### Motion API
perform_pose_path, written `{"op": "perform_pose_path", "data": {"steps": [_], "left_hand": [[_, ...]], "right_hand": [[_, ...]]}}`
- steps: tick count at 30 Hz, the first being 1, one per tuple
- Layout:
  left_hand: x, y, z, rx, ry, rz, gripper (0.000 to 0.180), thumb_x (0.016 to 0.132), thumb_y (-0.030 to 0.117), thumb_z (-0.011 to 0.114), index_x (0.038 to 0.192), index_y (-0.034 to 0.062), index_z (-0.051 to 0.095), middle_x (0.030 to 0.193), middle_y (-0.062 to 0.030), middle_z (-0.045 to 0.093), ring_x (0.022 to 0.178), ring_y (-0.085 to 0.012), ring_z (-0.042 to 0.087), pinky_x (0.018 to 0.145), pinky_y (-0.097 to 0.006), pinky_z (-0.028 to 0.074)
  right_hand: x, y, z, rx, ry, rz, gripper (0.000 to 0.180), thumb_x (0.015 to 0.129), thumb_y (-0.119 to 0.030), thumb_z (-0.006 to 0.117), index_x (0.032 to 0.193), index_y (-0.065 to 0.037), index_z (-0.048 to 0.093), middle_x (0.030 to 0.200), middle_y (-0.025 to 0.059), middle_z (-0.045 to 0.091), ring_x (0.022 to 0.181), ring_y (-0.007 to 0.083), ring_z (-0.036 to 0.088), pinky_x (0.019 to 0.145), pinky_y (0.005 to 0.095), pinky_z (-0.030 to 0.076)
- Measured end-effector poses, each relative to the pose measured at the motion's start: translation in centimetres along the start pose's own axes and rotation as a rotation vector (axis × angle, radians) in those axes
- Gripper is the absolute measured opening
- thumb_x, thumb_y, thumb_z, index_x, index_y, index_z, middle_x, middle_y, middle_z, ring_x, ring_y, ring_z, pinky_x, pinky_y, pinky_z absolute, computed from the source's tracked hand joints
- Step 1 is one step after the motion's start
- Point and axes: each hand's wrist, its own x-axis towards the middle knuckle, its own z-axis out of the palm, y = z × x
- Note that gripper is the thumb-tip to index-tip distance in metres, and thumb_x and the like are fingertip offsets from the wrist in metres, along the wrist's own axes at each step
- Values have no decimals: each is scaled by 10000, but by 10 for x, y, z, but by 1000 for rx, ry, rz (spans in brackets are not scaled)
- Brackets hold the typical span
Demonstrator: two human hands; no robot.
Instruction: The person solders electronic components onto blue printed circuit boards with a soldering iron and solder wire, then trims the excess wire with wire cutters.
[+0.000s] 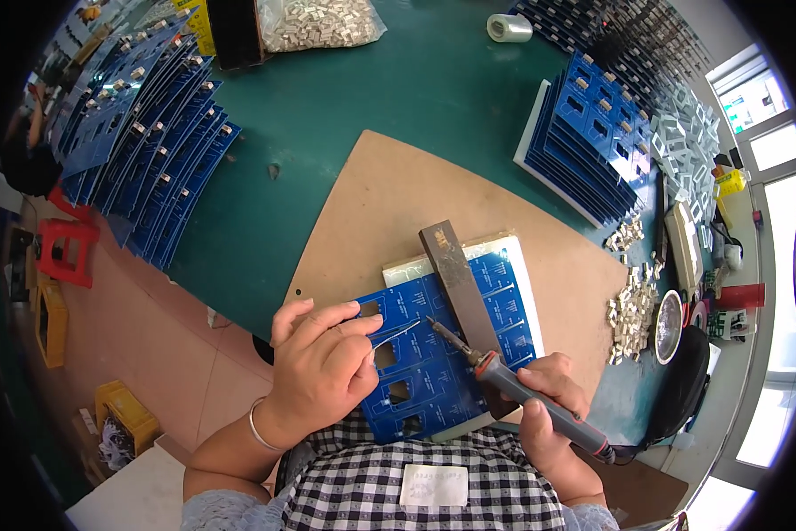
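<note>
Blue circuit board (442,380) lies between the two hands (325,365).

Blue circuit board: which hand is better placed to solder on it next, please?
Probably the right hand: it grips the soldering iron, which points toward the blue circuit board. The left hand already holds tweezers over the board, so it seems less ready.

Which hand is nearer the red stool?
Left. The left hand, at the left edge of the blue board, is right of the stool; the right hand, gripping the soldering iron, is farther right.
</note>
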Motion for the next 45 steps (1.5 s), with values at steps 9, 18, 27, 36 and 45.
{"op": "perform_pose_path", "data": {"steps": [9,18,27,36,45], "left_hand": [[2,1,4,35,23,-6,171,668,24,633,735,125,512,933,15,693,962,-212,627,944,-480,291],[7,1,5,57,52,-5,145,671,47,642,719,134,536,876,30,672,895,-179,623,906,-444,306],[14,0,7,29,62,8,176,657,3,654,718,112,530,834,25,645,854,-195,607,820,-429,326],[14,1,3,-12,38,13,191,626,6,656,723,119,536,885,16,628,843,-196,596,823,-411,319],[28,1,5,15,52,43,203,633,3,658,735,121,527,889,13,610,813,-187,594,814,-402,327]], "right_hand": [[6,3,3,-27,-33,-41,265,804,-215,656,974,-12,668,815,63,623,758,196,580,842,372,374],[7,4,5,-10,-20,-21,268,806,-217,652,976,-10,664,811,65,625,753,195,576,831,370,375],[13,-1,6,-35,-33,-12,258,809,-218,657,974,-20,665,798,54,635,740,194,586,817,364,384],[13,-4,-5,-43,-70,-23,246,832,-243,634,977,-45,647,769,32,655,766,171,573,893,382,333],[17,-4,1,-14,-2,22,238,815,-183,621,985,-17,643,781,39,689,775,160,582,901,369,335]]}}
